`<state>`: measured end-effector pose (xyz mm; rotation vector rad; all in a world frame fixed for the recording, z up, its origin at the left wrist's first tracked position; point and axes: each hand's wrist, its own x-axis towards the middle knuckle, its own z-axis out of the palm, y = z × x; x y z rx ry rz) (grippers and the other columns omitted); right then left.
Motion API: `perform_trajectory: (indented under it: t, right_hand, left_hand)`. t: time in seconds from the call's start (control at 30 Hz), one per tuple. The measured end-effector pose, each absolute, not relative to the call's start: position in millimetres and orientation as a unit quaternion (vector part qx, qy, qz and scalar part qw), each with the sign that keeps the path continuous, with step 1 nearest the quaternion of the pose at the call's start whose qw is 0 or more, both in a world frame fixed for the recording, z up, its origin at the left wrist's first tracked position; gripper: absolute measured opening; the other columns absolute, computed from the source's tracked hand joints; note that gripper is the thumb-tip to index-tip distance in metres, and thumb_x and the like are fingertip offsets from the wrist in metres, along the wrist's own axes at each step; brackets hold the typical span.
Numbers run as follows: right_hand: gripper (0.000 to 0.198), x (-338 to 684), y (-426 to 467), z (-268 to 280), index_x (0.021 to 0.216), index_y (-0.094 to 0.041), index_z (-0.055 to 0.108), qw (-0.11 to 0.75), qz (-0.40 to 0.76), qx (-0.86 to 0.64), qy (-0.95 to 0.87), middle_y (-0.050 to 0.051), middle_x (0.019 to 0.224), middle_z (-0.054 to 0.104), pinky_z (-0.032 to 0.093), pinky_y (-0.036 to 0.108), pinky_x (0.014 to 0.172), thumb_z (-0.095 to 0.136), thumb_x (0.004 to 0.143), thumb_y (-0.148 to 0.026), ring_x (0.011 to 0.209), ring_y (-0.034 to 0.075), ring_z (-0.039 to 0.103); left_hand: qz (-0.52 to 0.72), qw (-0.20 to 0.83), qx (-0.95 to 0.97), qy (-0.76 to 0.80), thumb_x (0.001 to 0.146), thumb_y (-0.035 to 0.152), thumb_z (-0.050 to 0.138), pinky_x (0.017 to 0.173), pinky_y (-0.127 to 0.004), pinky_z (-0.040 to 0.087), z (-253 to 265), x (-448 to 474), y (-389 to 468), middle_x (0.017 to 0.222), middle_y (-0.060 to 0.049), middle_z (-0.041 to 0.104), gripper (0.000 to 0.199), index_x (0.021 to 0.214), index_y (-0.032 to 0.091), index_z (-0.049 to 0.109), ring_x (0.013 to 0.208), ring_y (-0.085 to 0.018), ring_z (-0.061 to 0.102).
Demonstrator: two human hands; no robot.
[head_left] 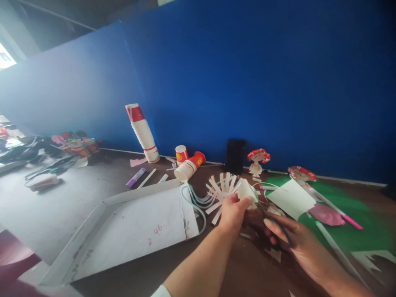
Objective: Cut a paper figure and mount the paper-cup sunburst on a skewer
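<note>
My left hand [233,210] pinches a small pale piece of paper [246,190] between thumb and fingers. In my right hand [289,237] is a pair of scissors with dark handles [284,232]; their blades reach up to the paper's right side, and how far they stand apart I cannot tell. Just behind my left hand lies a paper cup cut into a fan of white strips [223,190]. Beyond the hands, a paper figure with red and white curls [256,161] stands by the blue partition.
A white box lid [130,227] lies at the left, a pale cable [201,200] beside it. Farther back are a leaning stack of paper cups [144,134], toppled cups [188,167] and a purple glue stick [135,177]. At right, markers [337,208] and cream paper [292,199] rest over a green sheet [365,222].
</note>
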<state>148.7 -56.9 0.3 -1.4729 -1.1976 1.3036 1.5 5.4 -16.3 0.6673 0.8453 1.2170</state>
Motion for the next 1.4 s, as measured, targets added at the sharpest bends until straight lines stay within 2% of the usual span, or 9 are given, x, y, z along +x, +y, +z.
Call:
perform_trajectory:
  t: [0.3, 0.5, 0.73, 0.9, 1.1, 1.4]
  right_hand:
    - [0.041, 144, -56, 4, 0.087, -0.023, 0.083, 0.409, 0.511, -0.598, -0.462, 0.002, 0.064, 0.065, 0.043, 0.028, 0.055, 0.077, 0.068, -0.059, 0.059, 0.018, 0.055]
    - [0.041, 147, -56, 0, 0.085, -0.021, 0.081, 0.407, 0.512, -0.596, -0.466, 0.002, 0.063, 0.061, 0.042, 0.029, 0.053, 0.075, 0.070, -0.059, 0.059, 0.018, 0.054]
    - [0.039, 151, -55, -6, 0.081, -0.021, 0.079, 0.407, 0.538, -0.588, -0.447, 0.000, 0.064, 0.059, 0.039, 0.027, 0.053, 0.077, 0.070, -0.058, 0.060, 0.016, 0.053]
    - [0.042, 149, -56, -5, 0.090, -0.022, 0.080, 0.403, 0.537, -0.596, -0.439, 0.000, 0.063, 0.059, 0.038, 0.027, 0.053, 0.078, 0.069, -0.058, 0.059, 0.016, 0.052]
    - [0.042, 149, -57, -4, 0.090, -0.022, 0.080, 0.404, 0.533, -0.595, -0.446, -0.001, 0.063, 0.059, 0.036, 0.028, 0.053, 0.078, 0.069, -0.058, 0.059, 0.015, 0.050]
    - [0.051, 155, -56, -12, 0.109, -0.022, 0.079, 0.393, 0.535, -0.588, -0.461, 0.001, 0.069, 0.065, 0.040, 0.028, 0.057, 0.077, 0.074, -0.058, 0.064, 0.017, 0.054]
  left_hand:
    - [0.528, 0.679, 0.317, 0.399, 0.056, 0.042, 0.085, 0.046, -0.021, 0.032, -18, 3, 5, 0.059, -0.002, 0.062, 0.037, 0.075, 0.013, 0.071, 0.046, -0.008, 0.046]
    - [0.532, 0.691, 0.304, 0.383, 0.055, 0.042, 0.085, 0.046, -0.022, 0.035, -18, 4, 5, 0.061, -0.003, 0.064, 0.038, 0.076, 0.013, 0.071, 0.047, -0.009, 0.048]
    - [0.533, 0.702, 0.289, 0.374, 0.054, 0.041, 0.087, 0.044, -0.020, 0.032, -18, 4, 5, 0.062, -0.002, 0.065, 0.040, 0.078, 0.013, 0.071, 0.045, -0.007, 0.047]
    - [0.537, 0.701, 0.284, 0.373, 0.052, 0.041, 0.087, 0.044, -0.021, 0.034, -15, 4, 4, 0.064, -0.003, 0.065, 0.041, 0.078, 0.013, 0.072, 0.045, -0.008, 0.047]
    - [0.532, 0.703, 0.289, 0.374, 0.052, 0.042, 0.087, 0.045, -0.021, 0.035, -14, 3, 4, 0.061, -0.002, 0.064, 0.042, 0.078, 0.013, 0.071, 0.046, -0.008, 0.048]
    - [0.538, 0.707, 0.281, 0.364, 0.055, 0.043, 0.087, 0.045, -0.020, 0.035, -22, 5, 6, 0.062, -0.002, 0.064, 0.041, 0.078, 0.013, 0.070, 0.048, -0.009, 0.051]
